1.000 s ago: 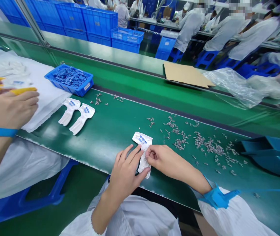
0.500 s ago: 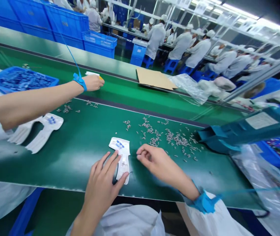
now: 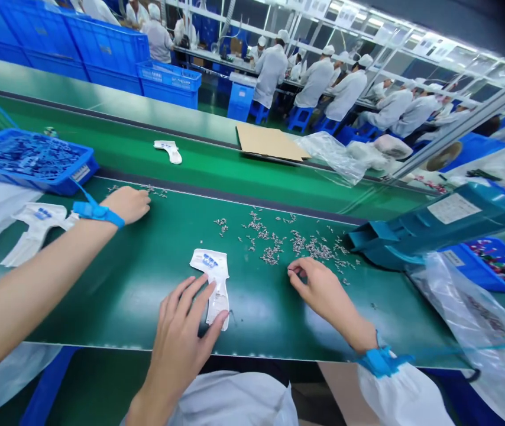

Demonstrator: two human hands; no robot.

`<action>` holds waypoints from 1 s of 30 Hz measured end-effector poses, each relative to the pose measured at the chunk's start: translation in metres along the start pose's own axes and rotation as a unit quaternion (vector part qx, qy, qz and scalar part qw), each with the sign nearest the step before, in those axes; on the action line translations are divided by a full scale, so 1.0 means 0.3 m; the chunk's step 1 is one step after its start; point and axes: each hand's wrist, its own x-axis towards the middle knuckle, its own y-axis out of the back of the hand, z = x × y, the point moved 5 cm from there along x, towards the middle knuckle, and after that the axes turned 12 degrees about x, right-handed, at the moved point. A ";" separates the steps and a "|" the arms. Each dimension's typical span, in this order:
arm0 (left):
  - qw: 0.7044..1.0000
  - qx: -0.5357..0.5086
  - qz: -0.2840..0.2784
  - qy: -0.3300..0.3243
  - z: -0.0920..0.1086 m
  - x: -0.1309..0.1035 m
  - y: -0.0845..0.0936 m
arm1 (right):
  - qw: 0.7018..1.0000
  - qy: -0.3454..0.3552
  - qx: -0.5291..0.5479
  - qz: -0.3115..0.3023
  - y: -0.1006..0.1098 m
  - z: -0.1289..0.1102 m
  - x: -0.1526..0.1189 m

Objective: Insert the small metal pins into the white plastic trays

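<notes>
A white plastic shell (image 3: 219,273) with a blue part near its top lies on the green work surface. The fingers of my left hand (image 3: 185,325) are spread over its left and lower edges. To the right, beside scattered small metal parts (image 3: 319,248), is my right hand (image 3: 319,287), thumb and forefinger pinched together; whatever sits between the tips is too small to make out. A blue wrist strap (image 3: 379,360) circles my right wrist.
Another person's hand (image 3: 128,204) reaches over small parts at the left, near white shells (image 3: 35,228) and a blue tray (image 3: 86,168) of blue pieces. Another shell (image 3: 170,151) lies on the green belt (image 3: 208,168). A teal scoop (image 3: 412,236) stands right.
My right hand has moved right, away from the shell to the metal parts. The other person's hand has come back from the belt, where a white shell now lies. My left hand stays put.
</notes>
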 end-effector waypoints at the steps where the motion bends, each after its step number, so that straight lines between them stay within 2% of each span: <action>1: 1.000 -0.028 0.010 -0.007 0.017 0.002 0.012 | 0.999 0.001 0.047 -0.018 -0.002 -0.034 -0.009; 3: 0.997 -0.075 0.023 -0.024 0.060 0.009 0.029 | 0.984 0.006 0.155 -0.086 -0.020 -0.116 -0.034; 6: 0.992 -0.114 0.036 -0.033 0.114 0.017 0.036 | 0.942 0.024 0.276 -0.190 -0.064 -0.245 -0.072; 9: 0.988 -0.149 0.038 -0.009 0.129 0.017 0.028 | 0.912 0.040 0.334 -0.234 -0.105 -0.323 -0.079; 14: 0.983 -0.176 0.010 0.043 0.099 0.023 0.004 | 0.904 0.070 0.355 -0.228 -0.134 -0.343 -0.044; 24: 0.990 -0.133 0.002 0.047 0.082 0.042 0.011 | 0.907 0.026 0.380 -0.183 -0.159 -0.319 -0.014; 27: 0.993 -0.108 -0.011 0.049 0.063 0.030 0.014 | 0.904 0.039 0.381 -0.189 -0.175 -0.329 -0.003; 30: 0.996 -0.057 -0.025 0.056 0.029 0.014 0.012 | 0.917 0.064 0.344 -0.193 -0.187 -0.342 0.005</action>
